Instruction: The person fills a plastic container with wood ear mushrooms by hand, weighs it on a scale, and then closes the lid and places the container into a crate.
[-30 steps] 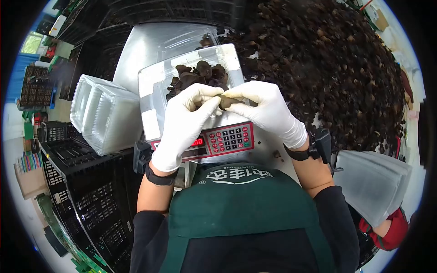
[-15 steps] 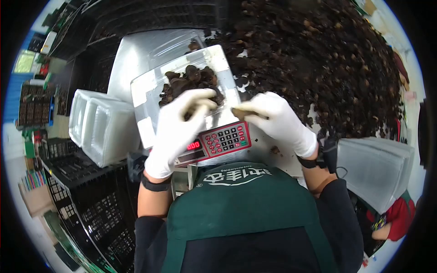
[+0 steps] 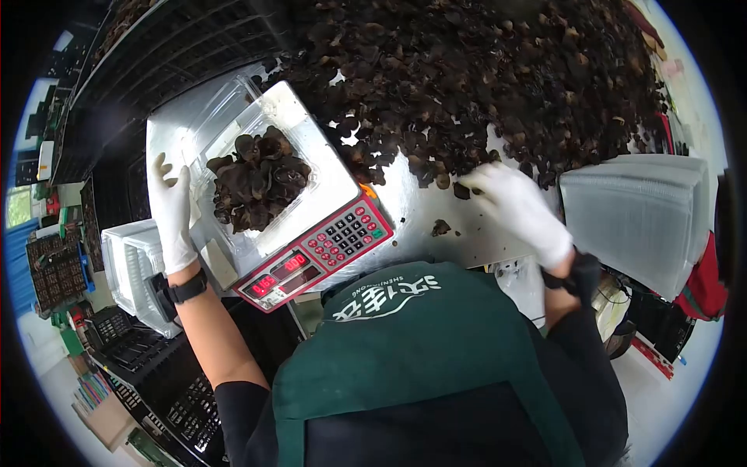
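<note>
Dark brown fungus pieces (image 3: 263,180) lie heaped in a clear plastic tray (image 3: 226,148) on a white and red digital scale (image 3: 331,183) with lit red digits. My left hand (image 3: 170,206), in a white glove, is at the tray's left side, fingers apart and holding nothing. Over the metal table, at the near edge of a large spread of dark fungus (image 3: 498,86), my gloved right hand (image 3: 517,206) is blurred. A small dark piece (image 3: 461,191) shows at its fingertips.
Stacked clear trays stand at the right (image 3: 638,210) and at the left (image 3: 136,265). Black crates (image 3: 167,54) are at the upper left. Loose bits (image 3: 441,227) lie on the metal table (image 3: 405,241).
The view has turned. My left hand has moved off the heap to the tray's left side and opened. My right hand has moved right, away from the scale. The scale's digits have changed.
</note>
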The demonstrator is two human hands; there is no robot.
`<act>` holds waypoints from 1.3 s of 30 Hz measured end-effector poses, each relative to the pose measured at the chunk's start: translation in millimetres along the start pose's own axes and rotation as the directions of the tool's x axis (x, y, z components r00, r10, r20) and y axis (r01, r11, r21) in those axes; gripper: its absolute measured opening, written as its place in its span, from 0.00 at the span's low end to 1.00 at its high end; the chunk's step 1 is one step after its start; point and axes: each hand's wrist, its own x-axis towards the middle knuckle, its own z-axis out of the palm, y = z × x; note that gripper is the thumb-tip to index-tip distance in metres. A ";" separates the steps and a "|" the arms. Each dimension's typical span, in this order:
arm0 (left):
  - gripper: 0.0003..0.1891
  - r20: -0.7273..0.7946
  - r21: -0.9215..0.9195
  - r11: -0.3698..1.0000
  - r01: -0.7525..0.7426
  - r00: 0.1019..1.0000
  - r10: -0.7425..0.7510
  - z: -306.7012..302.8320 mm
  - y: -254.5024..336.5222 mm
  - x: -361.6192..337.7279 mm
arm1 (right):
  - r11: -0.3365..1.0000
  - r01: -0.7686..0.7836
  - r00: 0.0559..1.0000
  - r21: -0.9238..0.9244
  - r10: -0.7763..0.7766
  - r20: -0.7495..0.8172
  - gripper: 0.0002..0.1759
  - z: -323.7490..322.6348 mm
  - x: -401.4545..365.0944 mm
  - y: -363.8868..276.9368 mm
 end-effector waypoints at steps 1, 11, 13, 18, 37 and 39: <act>0.30 -0.011 0.074 0.992 -0.105 0.994 0.106 8.0 -14.3 5.2 | 0.985 0.123 0.983 0.119 -0.105 -0.148 0.18 23.2 29.8 -6.7; 0.32 0.095 -0.525 0.836 0.161 0.987 -0.130 -9.3 -0.6 -24.8 | 0.935 0.109 0.987 0.338 -0.062 -0.146 0.15 96.3 170.8 -40.3; 0.28 0.119 -0.619 0.767 0.167 0.986 -0.118 -18.4 15.2 -38.1 | 0.648 -0.050 0.998 0.760 0.062 0.013 0.18 77.4 166.1 -31.0; 0.20 0.089 -0.641 0.756 0.132 0.991 -0.098 -27.3 22.5 -53.0 | 0.280 -0.089 0.996 0.956 0.052 0.077 0.20 33.5 147.6 -24.1; 0.34 0.020 -0.293 0.944 -0.153 0.986 0.166 -56.8 76.0 -141.8 | 0.750 0.297 0.900 0.591 -0.012 -0.437 0.14 34.4 171.9 -110.0; 0.27 0.048 -0.255 0.954 -0.160 0.983 0.178 -42.8 71.7 -164.2 | 0.650 0.068 0.995 0.757 0.010 -0.098 0.19 28.3 162.5 -101.6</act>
